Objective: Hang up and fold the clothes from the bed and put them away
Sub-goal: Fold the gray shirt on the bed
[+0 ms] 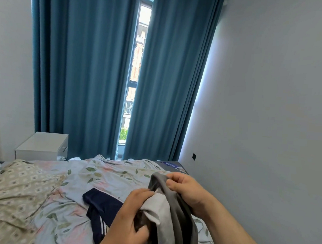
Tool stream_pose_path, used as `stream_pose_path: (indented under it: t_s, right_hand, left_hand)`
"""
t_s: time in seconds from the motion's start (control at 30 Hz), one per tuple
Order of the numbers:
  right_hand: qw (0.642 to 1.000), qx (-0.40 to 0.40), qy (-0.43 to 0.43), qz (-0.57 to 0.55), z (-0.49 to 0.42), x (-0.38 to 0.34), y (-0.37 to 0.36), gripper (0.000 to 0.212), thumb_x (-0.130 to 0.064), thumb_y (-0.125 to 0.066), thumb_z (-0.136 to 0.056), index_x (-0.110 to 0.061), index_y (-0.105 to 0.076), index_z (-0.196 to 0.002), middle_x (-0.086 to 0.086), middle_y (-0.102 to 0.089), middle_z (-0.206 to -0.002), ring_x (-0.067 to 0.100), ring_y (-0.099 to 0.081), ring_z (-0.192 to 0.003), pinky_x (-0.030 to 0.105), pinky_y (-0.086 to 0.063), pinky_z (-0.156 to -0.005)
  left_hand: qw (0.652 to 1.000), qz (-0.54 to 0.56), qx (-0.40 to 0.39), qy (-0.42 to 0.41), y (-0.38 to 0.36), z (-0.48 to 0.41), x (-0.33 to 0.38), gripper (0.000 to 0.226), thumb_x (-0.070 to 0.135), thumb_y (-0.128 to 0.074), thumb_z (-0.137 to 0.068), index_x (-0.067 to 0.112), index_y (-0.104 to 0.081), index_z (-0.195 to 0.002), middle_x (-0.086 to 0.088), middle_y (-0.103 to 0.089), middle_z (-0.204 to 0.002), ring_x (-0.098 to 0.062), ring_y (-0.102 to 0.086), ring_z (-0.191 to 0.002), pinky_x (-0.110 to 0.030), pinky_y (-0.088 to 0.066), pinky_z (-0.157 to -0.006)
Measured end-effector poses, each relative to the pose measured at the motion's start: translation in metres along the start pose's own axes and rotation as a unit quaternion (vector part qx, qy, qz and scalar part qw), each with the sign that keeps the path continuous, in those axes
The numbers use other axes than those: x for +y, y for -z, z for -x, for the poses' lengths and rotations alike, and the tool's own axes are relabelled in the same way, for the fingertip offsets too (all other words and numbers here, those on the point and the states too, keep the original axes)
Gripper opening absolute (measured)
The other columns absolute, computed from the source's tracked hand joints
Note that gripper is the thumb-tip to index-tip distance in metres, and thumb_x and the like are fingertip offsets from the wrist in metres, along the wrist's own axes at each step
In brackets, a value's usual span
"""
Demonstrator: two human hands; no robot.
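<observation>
A grey garment (pixel 177 215) with a lighter grey inside hangs between both my hands over the bed's right side. My left hand (pixel 129 220) grips a bunched fold of it low down. My right hand (pixel 186 191) pinches its upper edge between thumb and fingers. A dark navy garment (pixel 102 210) with white stripes lies crumpled on the floral sheet (pixel 100 176) just left of my left hand.
A beige patterned quilt (pixel 14 192) covers the bed's left side. A white bedside cabinet (pixel 41 146) stands at the far left by the teal curtains (pixel 84 70). The grey wall (pixel 269 128) runs close along the bed's right edge.
</observation>
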State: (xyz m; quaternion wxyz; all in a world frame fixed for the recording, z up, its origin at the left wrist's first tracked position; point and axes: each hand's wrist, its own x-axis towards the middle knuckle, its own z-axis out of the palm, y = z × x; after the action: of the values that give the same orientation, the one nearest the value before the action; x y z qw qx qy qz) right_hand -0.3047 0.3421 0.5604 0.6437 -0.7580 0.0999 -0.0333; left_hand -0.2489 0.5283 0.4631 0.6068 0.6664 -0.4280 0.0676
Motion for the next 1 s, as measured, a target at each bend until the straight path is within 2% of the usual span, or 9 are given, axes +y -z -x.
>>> stream_pose_path:
  t_s: [0.1,0.17,0.27,0.37,0.5,0.6,0.67,0.77,1.0]
  right_hand:
    - [0.995,-0.056,0.044,-0.075,0.007,-0.017,0.01,0.012,-0.008,-0.063,-0.091,-0.014,-0.073,-0.09,0.005,-0.072,-0.086,0.015,-0.067,-0.074,0.025,-0.056,-0.071]
    - [0.99,-0.085,0.062,-0.097,0.009,-0.026,0.015,0.008,-0.013,-0.066,-0.085,-0.011,-0.07,-0.091,0.005,-0.07,-0.086,0.015,-0.066,-0.074,0.025,-0.055,-0.069]
    - [0.984,-0.098,0.084,-0.123,0.008,-0.031,0.02,0.015,-0.018,-0.071,-0.08,-0.01,-0.069,-0.093,0.006,-0.068,-0.087,0.016,-0.066,-0.076,0.027,-0.056,-0.07]
    - [0.979,-0.112,0.092,-0.141,0.008,-0.03,0.024,0.012,-0.02,-0.076,-0.079,-0.015,-0.074,-0.09,0.006,-0.07,-0.088,0.017,-0.067,-0.077,0.028,-0.057,-0.071]
    - [0.974,-0.116,0.105,-0.161,0.011,-0.024,0.032,0.027,-0.029,-0.091,-0.07,-0.016,-0.075,-0.088,0.005,-0.072,-0.088,0.017,-0.069,-0.077,0.028,-0.057,-0.07]
    - [0.974,-0.109,0.103,-0.168,0.017,-0.022,0.043,0.021,-0.022,-0.088,-0.073,-0.015,-0.076,-0.088,0.006,-0.072,-0.087,0.017,-0.069,-0.077,0.028,-0.057,-0.069]
    - [0.981,-0.101,0.084,-0.145,0.022,-0.019,0.051,0.009,-0.01,-0.078,-0.077,-0.014,-0.076,-0.085,0.007,-0.071,-0.084,0.018,-0.069,-0.074,0.027,-0.057,-0.068]
    - [0.993,-0.111,0.03,-0.02,0.026,-0.01,0.058,0.018,0.006,-0.067,-0.08,-0.011,-0.071,-0.085,0.006,-0.068,-0.082,0.016,-0.063,-0.073,0.026,-0.051,-0.07]
    - [0.957,-0.085,-0.103,0.258,0.013,0.01,0.036,0.032,0.011,-0.048,-0.084,-0.002,-0.066,-0.106,0.006,-0.066,-0.095,0.018,-0.06,-0.089,0.03,-0.046,-0.079]
  left_hand:
    - [0.971,0.182,0.059,0.144,0.011,-0.002,-0.02,0.053,0.026,-0.068,-0.067,0.029,-0.065,-0.12,-0.008,-0.067,-0.118,-0.027,-0.061,-0.115,-0.033,-0.05,-0.087]
    - [0.958,0.167,0.069,0.223,0.008,-0.009,-0.039,0.031,0.013,-0.065,-0.088,0.032,-0.062,-0.113,-0.001,-0.065,-0.12,-0.02,-0.061,-0.117,-0.023,-0.049,-0.086]
    - [0.96,0.069,-0.064,0.263,-0.003,-0.014,-0.044,0.053,0.023,-0.076,-0.082,0.039,-0.051,-0.125,0.02,-0.056,-0.121,-0.013,-0.055,-0.124,-0.004,-0.039,-0.088]
    - [0.922,0.117,-0.106,0.353,0.004,-0.022,-0.044,0.088,0.044,-0.086,-0.057,0.029,-0.052,-0.137,0.009,-0.06,-0.128,-0.013,-0.059,-0.118,-0.027,-0.048,-0.099]
    - [0.829,0.273,-0.163,0.46,0.013,-0.027,-0.036,0.029,0.019,-0.08,-0.068,0.007,-0.08,-0.095,-0.014,-0.076,-0.092,-0.024,-0.075,-0.081,-0.029,-0.057,-0.064]
    - [0.82,0.38,-0.01,0.429,0.013,-0.033,-0.041,0.024,0.012,-0.052,-0.099,0.007,-0.07,-0.115,-0.02,-0.073,-0.109,-0.033,-0.071,-0.096,-0.042,-0.059,-0.078]
    - [0.805,0.435,0.105,0.388,0.021,-0.047,-0.036,0.025,0.016,-0.043,-0.104,0.01,-0.067,-0.108,-0.016,-0.075,-0.099,-0.026,-0.072,-0.084,-0.041,-0.059,-0.072]
    - [0.843,0.405,0.151,0.32,0.044,-0.074,-0.02,0.022,0.009,-0.044,-0.103,0.012,-0.066,-0.104,-0.014,-0.075,-0.092,-0.018,-0.073,-0.076,-0.031,-0.061,-0.059]
    - [0.955,0.195,0.082,0.206,0.06,-0.118,0.026,0.032,0.01,-0.05,-0.098,0.026,-0.076,-0.089,-0.012,-0.074,-0.088,-0.019,-0.068,-0.079,-0.037,-0.054,-0.077]
